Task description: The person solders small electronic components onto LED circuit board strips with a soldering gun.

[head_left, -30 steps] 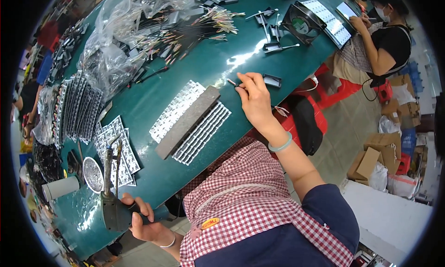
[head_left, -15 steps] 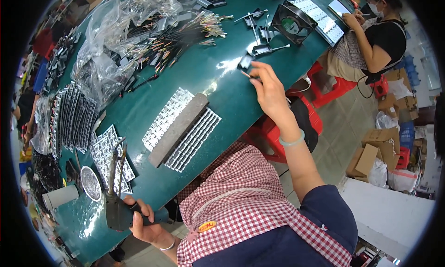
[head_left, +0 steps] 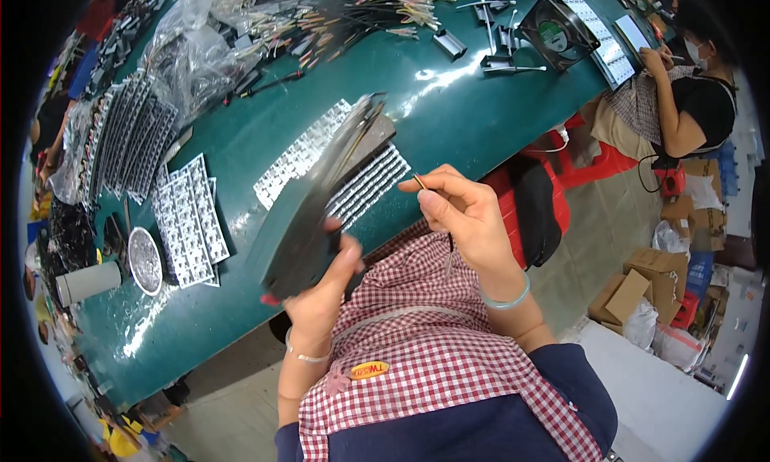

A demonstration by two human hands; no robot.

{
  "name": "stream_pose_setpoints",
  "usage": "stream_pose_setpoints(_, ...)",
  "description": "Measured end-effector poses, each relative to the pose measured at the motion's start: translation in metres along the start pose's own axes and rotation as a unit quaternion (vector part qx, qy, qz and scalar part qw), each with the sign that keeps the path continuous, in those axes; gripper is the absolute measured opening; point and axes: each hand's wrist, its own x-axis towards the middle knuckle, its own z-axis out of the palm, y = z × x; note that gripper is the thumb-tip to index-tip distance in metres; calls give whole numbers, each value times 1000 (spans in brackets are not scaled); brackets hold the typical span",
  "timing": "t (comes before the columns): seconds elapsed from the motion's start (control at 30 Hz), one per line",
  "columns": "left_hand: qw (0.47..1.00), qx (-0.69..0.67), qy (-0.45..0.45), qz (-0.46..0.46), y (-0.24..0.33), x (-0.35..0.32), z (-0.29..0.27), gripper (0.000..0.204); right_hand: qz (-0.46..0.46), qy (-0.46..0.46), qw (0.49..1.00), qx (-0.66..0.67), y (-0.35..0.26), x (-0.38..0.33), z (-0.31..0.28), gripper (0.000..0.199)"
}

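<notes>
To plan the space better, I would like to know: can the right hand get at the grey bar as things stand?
Probably yes, at its uncovered far end, though the right hand pinches a thin wire. The dark tool in the left hand hides much of the grey bar.

The desk is deep green here, the held tool blurred dark grey, the apron at six o'clock red-and-white checked, the stool at three red, the fan past one black, green-centred.

Left hand curled (slightly blurred) | right hand pinching
</notes>
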Motion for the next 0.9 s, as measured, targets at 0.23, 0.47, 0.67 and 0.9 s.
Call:
stream_pose_setpoints(0.23,999,27,-32,-29,-28,19,25,36,55,51,996,50,6,-21,11,13)
stream_pose_setpoints(0.47,997,8,-60,-37,-31,21,30,39,34,29,999,8,14,-21,12,7)
stream_pose_setpoints(0.67,996,25,-65,-56,-31,23,30,36,48,25,998,11,16,-19,12,6)
stream_pose_setpoints(0.9,995,-1,-54,-80,-37,25,31,34,87,53,990,100,22,-17,11,4)
